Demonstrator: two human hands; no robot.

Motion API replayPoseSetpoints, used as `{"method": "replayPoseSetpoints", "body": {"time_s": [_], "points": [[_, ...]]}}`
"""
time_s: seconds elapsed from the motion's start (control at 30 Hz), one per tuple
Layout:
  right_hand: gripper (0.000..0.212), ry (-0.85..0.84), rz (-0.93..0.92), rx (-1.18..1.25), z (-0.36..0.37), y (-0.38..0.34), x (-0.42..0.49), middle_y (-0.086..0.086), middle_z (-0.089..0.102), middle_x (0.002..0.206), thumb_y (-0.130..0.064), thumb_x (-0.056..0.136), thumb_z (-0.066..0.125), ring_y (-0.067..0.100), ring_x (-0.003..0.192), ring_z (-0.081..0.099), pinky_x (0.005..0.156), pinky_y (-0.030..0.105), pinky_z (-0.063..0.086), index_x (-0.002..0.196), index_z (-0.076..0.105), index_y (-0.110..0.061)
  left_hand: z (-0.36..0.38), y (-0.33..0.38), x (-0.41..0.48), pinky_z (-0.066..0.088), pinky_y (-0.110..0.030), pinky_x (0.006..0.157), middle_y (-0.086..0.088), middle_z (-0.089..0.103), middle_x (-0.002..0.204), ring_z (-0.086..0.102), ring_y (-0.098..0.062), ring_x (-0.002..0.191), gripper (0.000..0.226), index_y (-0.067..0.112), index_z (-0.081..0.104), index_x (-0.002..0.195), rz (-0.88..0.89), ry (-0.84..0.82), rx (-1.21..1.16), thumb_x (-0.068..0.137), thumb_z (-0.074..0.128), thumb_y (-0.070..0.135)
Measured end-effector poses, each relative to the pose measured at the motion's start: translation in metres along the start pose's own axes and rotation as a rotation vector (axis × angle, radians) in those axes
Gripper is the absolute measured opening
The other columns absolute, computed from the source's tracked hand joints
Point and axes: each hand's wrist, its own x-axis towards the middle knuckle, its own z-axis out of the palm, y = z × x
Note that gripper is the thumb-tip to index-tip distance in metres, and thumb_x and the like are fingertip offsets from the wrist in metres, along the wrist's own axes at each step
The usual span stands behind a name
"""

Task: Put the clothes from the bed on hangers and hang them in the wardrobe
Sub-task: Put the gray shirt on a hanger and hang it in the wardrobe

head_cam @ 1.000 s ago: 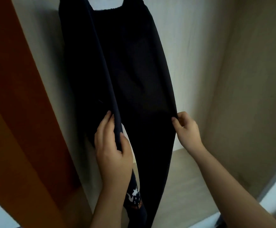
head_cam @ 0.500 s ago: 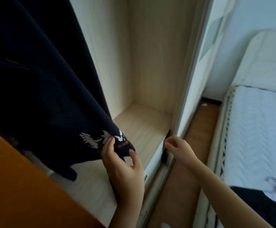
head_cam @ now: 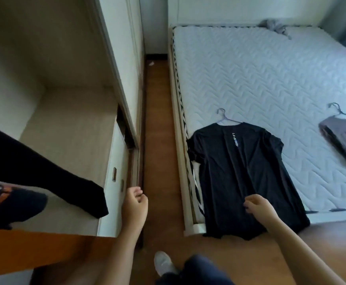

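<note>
A black T-shirt lies flat on the near corner of the bed, on a light wire hanger whose hook sticks out at the collar. A grey-brown garment on a second hanger lies at the bed's right edge. Dark clothes hang inside the open wardrobe at the left. My left hand hovers empty with loosely curled fingers by the wardrobe's edge. My right hand is over the black T-shirt's lower part, fingers loosely curled, holding nothing.
A narrow strip of wooden floor runs between wardrobe and bed. A crumpled grey cloth lies at the bed's far end. The orange-brown wardrobe door stands at the lower left. My shoe is on the floor below.
My left hand let go of the hung dark garment. My view swung right from the wardrobe to the bed, and both hands moved toward the black T-shirt.
</note>
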Motion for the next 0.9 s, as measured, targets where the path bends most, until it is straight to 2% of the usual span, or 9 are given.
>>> {"method": "replayPoseSetpoints", "body": {"time_s": [0.07,0.13,0.27,0.4,0.47,0.53,0.6,0.73,0.9], "points": [[0.023,0.060,0.102,0.070,-0.011,0.042,-0.009,0.008,0.063,0.090,-0.011,0.087,0.053,0.028,0.080,0.062,0.073,0.036,0.047,0.108,0.059,-0.004,0.011,-0.013,-0.008,0.038,-0.023,0.062,-0.007,0.055,0.109,0.051,-0.012,0.080,0.026,0.005,0.049,0.118,-0.036,-0.107,0.049,0.093,0.044,0.010],[0.025,0.119,0.211,0.177,-0.016,0.079,-0.023,0.011,0.060,0.092,-0.010,0.088,0.053,0.024,0.075,0.056,0.067,0.034,0.044,0.111,0.059,0.000,0.024,-0.027,-0.016,0.037,-0.025,0.060,-0.009,0.058,0.109,0.052,-0.014,0.079,0.024,0.007,0.051,0.116,-0.065,-0.188,0.103,0.093,0.045,0.013],[0.024,0.109,0.443,0.533,-0.019,0.136,-0.058,0.015,0.056,0.099,-0.013,0.093,0.045,0.027,0.086,0.054,0.060,0.031,0.039,0.115,0.052,-0.003,0.047,-0.047,-0.041,0.038,-0.030,0.069,-0.010,0.062,0.103,0.056,-0.022,0.085,0.019,0.010,0.053,0.110,-0.090,-0.315,0.243,0.092,0.048,0.013],[0.026,0.085,0.466,0.546,-0.037,0.198,-0.092,0.013,0.058,0.102,-0.015,0.094,0.045,0.025,0.086,0.056,0.067,0.032,0.042,0.117,0.050,-0.006,0.080,-0.057,-0.077,0.042,-0.033,0.076,-0.009,0.061,0.091,0.059,-0.025,0.085,0.013,0.006,0.055,0.102,-0.126,-0.368,0.315,0.089,0.051,0.007],[0.022,0.084,0.456,0.537,-0.058,0.238,-0.115,0.012,0.059,0.100,-0.013,0.092,0.046,0.023,0.084,0.056,0.069,0.035,0.045,0.113,0.052,-0.007,0.106,-0.067,-0.096,0.049,-0.041,0.078,-0.006,0.063,0.083,0.062,-0.027,0.084,0.014,0.006,0.058,0.100,-0.126,-0.381,0.384,0.087,0.054,0.007],[0.021,0.105,0.499,0.610,-0.086,0.289,-0.144,0.012,0.061,0.100,-0.012,0.092,0.046,0.024,0.085,0.057,0.067,0.034,0.044,0.112,0.052,-0.007,0.139,-0.071,-0.125,0.052,-0.046,0.082,-0.004,0.065,0.077,0.064,-0.029,0.083,0.013,0.007,0.059,0.097,-0.098,-0.414,0.434,0.085,0.055,0.007],[0.024,0.177,0.573,0.711,-0.114,0.348,-0.179,0.013,0.062,0.101,-0.014,0.095,0.044,0.027,0.088,0.059,0.067,0.031,0.042,0.116,0.051,-0.007,0.177,-0.060,-0.171,0.050,-0.042,0.085,-0.008,0.066,0.080,0.064,-0.029,0.083,0.011,0.007,0.059,0.094,-0.053,-0.486,0.424,0.085,0.053,0.005],[0.029,0.336,0.755,0.872,-0.148,0.456,-0.251,0.010,0.062,0.097,-0.017,0.097,0.040,0.028,0.090,0.058,0.094,0.043,0.039,0.121,0.049,-0.002,0.255,-0.036,-0.264,0.046,-0.033,0.076,-0.013,0.063,0.091,0.061,-0.025,0.081,0.011,0.008,0.055,0.095,0.031,-0.708,0.417,0.087,0.050,0.001],[0.022,0.488,0.923,1.092,-0.158,0.533,-0.305,0.022,0.054,0.130,-0.012,0.098,0.035,0.034,0.111,0.054,0.108,0.046,0.029,0.115,0.047,-0.004,0.321,-0.020,-0.327,0.045,-0.031,0.074,-0.005,0.063,0.093,0.061,-0.024,0.089,0.013,0.016,0.057,0.097,0.271,-0.920,0.660,0.088,0.049,0.010]]}}
